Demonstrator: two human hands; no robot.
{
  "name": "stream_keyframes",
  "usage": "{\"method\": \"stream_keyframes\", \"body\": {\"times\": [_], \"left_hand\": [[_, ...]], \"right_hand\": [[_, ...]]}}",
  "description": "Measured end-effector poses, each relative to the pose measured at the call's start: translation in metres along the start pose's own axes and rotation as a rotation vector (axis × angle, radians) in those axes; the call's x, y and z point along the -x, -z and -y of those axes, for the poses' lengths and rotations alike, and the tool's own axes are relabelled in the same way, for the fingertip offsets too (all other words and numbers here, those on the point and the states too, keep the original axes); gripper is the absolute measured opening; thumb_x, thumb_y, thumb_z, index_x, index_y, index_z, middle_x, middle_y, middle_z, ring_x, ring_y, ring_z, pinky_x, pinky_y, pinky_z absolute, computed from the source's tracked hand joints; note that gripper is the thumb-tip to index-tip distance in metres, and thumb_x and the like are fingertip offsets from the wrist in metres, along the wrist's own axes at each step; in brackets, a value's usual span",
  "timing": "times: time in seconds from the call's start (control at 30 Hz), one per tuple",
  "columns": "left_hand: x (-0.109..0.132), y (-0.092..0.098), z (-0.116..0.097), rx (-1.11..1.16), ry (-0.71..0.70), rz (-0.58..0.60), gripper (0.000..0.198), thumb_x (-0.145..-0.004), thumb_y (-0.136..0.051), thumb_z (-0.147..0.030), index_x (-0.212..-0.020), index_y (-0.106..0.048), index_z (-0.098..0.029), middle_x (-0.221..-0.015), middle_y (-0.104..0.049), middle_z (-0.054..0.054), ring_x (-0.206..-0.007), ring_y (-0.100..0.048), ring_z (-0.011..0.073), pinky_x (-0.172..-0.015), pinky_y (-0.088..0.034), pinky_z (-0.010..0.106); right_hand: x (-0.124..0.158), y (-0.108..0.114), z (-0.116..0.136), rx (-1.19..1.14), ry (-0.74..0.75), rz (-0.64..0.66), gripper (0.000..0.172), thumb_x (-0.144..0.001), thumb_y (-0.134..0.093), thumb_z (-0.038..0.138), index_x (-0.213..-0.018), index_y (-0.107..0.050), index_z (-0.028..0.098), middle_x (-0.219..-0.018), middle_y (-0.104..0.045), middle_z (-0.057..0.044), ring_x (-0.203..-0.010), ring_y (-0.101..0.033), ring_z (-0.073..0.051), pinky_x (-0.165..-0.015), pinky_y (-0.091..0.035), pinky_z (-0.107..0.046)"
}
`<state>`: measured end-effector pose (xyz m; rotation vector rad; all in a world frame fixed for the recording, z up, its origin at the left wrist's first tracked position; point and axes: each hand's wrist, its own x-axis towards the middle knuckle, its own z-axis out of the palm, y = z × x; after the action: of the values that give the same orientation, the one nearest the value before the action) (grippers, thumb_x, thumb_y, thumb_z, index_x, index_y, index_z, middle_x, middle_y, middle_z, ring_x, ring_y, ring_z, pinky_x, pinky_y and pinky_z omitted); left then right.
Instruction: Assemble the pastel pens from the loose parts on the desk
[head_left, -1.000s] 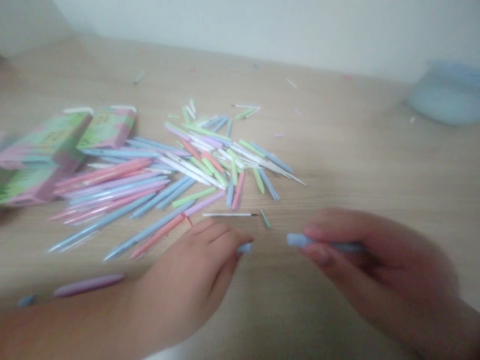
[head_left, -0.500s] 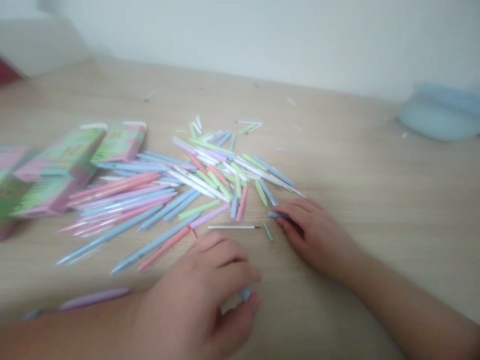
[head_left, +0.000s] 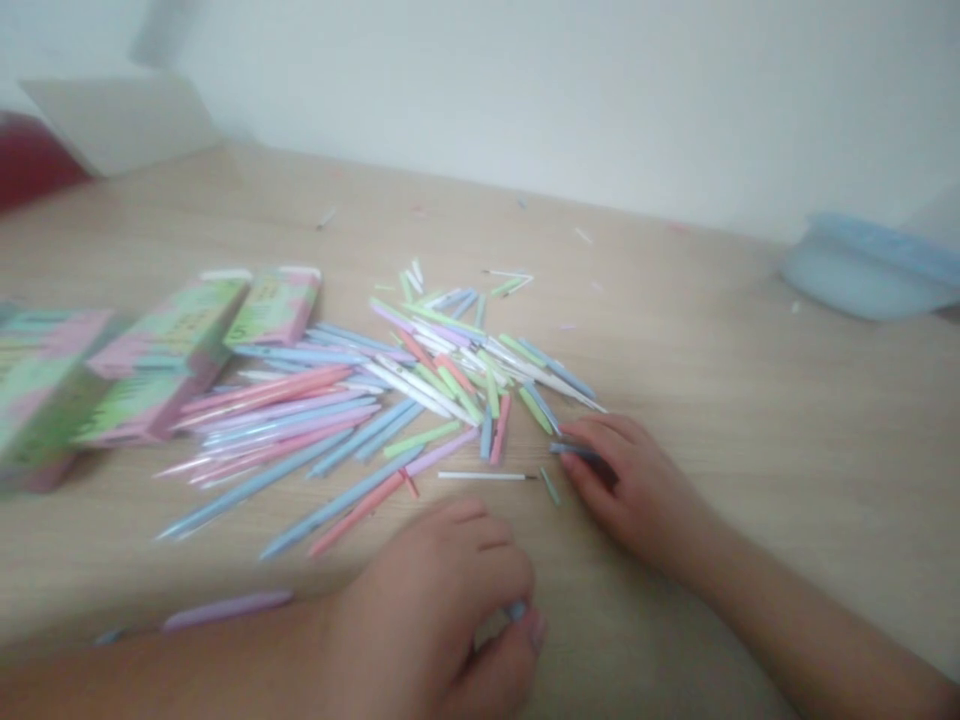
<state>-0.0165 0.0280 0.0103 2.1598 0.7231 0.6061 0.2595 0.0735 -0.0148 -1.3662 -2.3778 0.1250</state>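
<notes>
My left hand [head_left: 442, 600] is closed low in the centre, its thumb and fingertips pinching a blue pen part [head_left: 514, 610] that is mostly hidden. To its right, my right hand [head_left: 645, 490] pinches a short grey-blue pen part [head_left: 564, 449] on the table. Between the hands lie a white pen refill [head_left: 484, 476] with a dark tip and a small green piece [head_left: 550, 486]. Just beyond is a loose heap of short pen parts [head_left: 472, 360] in green, white, blue, purple and red. Longer pen barrels [head_left: 277, 410] are spread to the left of it.
Green and pink boxes [head_left: 172, 325] stand on the left. A purple pen [head_left: 225, 610] lies beside my left forearm. A pale blue pouch-like item [head_left: 870, 265] is at the far right. Small scraps lie near the wall, and a beige panel [head_left: 127, 125] stands at the back left.
The whole view has shifted, so everything appears slightly further right and lower. Both hands keep their pinch on the same parts, with little visible movement over the table.
</notes>
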Motion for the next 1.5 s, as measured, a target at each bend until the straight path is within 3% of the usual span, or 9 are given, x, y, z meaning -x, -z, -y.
{"method": "stream_keyframes", "body": {"times": [0.17, 0.3, 0.5, 0.73, 0.97, 1.07, 1.27, 1.4, 1.5], "left_hand": [[0.005, -0.006, 0.005, 0.155, -0.112, -0.172, 0.01, -0.097, -0.052, -0.018, -0.089, -0.057, -0.022, -0.083, -0.063, 0.001, -0.084, -0.059, 0.0173, -0.078, -0.046, 0.031], [0.006, -0.011, 0.003, -0.043, -0.232, -0.005, 0.013, -0.094, -0.064, -0.018, -0.082, -0.059, -0.022, -0.084, -0.07, -0.001, -0.082, -0.061, 0.0175, -0.078, -0.045, 0.033], [-0.001, -0.009, 0.003, -0.12, -0.07, -0.045, 0.008, -0.09, -0.065, -0.02, -0.082, -0.067, -0.021, -0.085, -0.072, 0.002, -0.089, -0.064, 0.0205, -0.085, -0.049, 0.037], [-0.01, -0.011, 0.007, -0.311, 0.108, 0.068, 0.019, -0.103, -0.061, -0.034, -0.101, -0.076, -0.023, -0.096, -0.075, 0.005, -0.095, -0.069, 0.0271, -0.089, -0.056, 0.046], [-0.005, -0.019, 0.013, -0.601, 0.062, 0.135, 0.064, -0.09, -0.058, -0.006, -0.153, -0.05, -0.013, -0.126, -0.067, 0.015, -0.113, -0.065, 0.0343, -0.096, -0.06, 0.052], [-0.002, -0.021, 0.018, -0.592, 0.065, 0.097, 0.065, -0.087, -0.053, 0.0, -0.15, -0.051, -0.015, -0.13, -0.067, 0.014, -0.118, -0.065, 0.0329, -0.1, -0.058, 0.051], [-0.002, -0.01, 0.017, -0.517, 0.113, 0.03, 0.022, -0.101, -0.052, -0.011, -0.112, -0.067, -0.022, -0.109, -0.073, 0.007, -0.106, -0.069, 0.0303, -0.094, -0.058, 0.048], [-0.004, -0.004, 0.012, -0.501, 0.129, 0.044, 0.025, -0.105, -0.05, -0.015, -0.12, -0.068, -0.025, -0.109, -0.076, 0.005, -0.106, -0.071, 0.0305, -0.092, -0.058, 0.049], [-0.004, -0.003, 0.012, -0.496, 0.136, 0.027, 0.024, -0.105, -0.053, -0.018, -0.122, -0.068, -0.026, -0.111, -0.077, 0.004, -0.106, -0.071, 0.0302, -0.091, -0.057, 0.048]], "right_hand": [[-0.039, 0.007, 0.021, 0.057, 0.042, 0.076, 0.027, -0.108, -0.055, 0.028, -0.129, -0.069, 0.019, -0.123, -0.073, -0.012, -0.117, -0.065, -0.027, -0.105, -0.052, -0.045], [-0.087, 0.005, 0.028, 0.213, 0.004, 0.187, 0.024, -0.108, -0.054, 0.028, -0.116, -0.074, 0.017, -0.113, -0.074, -0.013, -0.108, -0.069, -0.028, -0.096, -0.053, -0.04], [-0.121, -0.002, 0.013, 0.338, 0.052, 0.306, 0.024, -0.104, -0.055, 0.016, -0.093, -0.076, 0.017, -0.096, -0.074, -0.012, -0.091, -0.07, -0.026, -0.084, -0.051, -0.035], [-0.116, 0.004, 0.022, 0.474, 0.12, 0.359, 0.023, -0.103, -0.05, 0.007, -0.102, -0.071, 0.016, -0.104, -0.076, -0.014, -0.098, -0.069, -0.029, -0.086, -0.049, -0.037], [-0.118, 0.004, 0.023, 0.539, 0.18, 0.39, 0.022, -0.106, -0.047, 0.01, -0.112, -0.068, 0.012, -0.114, -0.073, -0.019, -0.108, -0.065, -0.033, -0.088, -0.048, -0.039], [-0.124, 0.001, 0.017, 0.521, 0.236, 0.415, 0.024, -0.108, -0.044, 0.011, -0.115, -0.067, 0.009, -0.12, -0.07, -0.021, -0.114, -0.061, -0.034, -0.094, -0.046, -0.041], [-0.124, 0.008, 0.014, 0.423, 0.205, 0.371, 0.023, -0.105, -0.045, 0.007, -0.113, -0.066, 0.008, -0.116, -0.071, -0.021, -0.106, -0.064, -0.031, -0.093, -0.044, -0.039], [-0.085, 0.025, 0.027, 0.315, 0.076, 0.297, 0.02, -0.106, -0.046, 0.015, -0.116, -0.063, 0.012, -0.1, -0.074, -0.012, -0.083, -0.067, -0.024, -0.074, -0.047, -0.033], [-0.038, 0.034, 0.035, 0.123, 0.03, 0.218, 0.03, -0.102, -0.051, 0.015, -0.131, -0.059, 0.017, -0.111, -0.075, -0.01, -0.094, -0.07, -0.024, -0.083, -0.052, -0.034]]}}
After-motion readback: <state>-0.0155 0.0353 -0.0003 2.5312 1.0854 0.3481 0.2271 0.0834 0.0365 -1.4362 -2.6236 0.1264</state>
